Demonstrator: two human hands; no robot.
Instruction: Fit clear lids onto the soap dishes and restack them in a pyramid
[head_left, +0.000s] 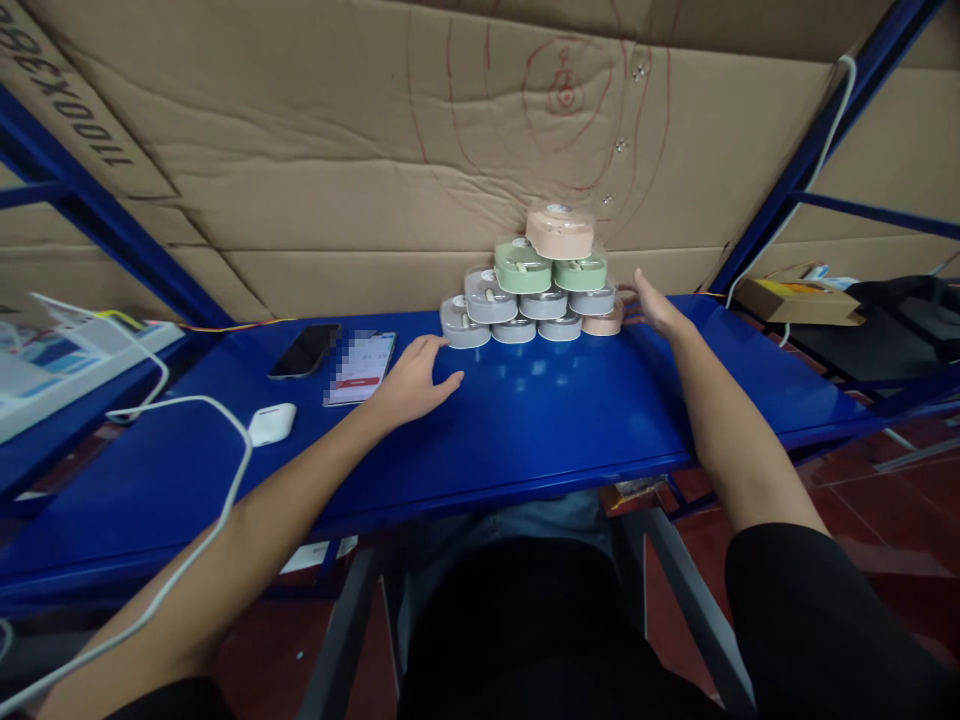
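Blue bench [525, 420] beneath the pyramid of boxes [534, 276]; behind it, a cardboard wall [315, 200] with red drawn loops. To its left, a dark phone [304, 352], a lit phone [367, 370] and a white case [271, 424]; well to its right, a cardboard carton [799, 300]. Four tiers with clear lids: one peach box [560, 238] on top, two green boxes [523, 270], three grey boxes [491, 300], then three more grey and one peach. Pale contents in some, too small to name. Hands apart, holding nothing: left hand [411, 382] near the pyramid's lower left corner, right hand [658, 302] just beside its right flank, contact unclear.
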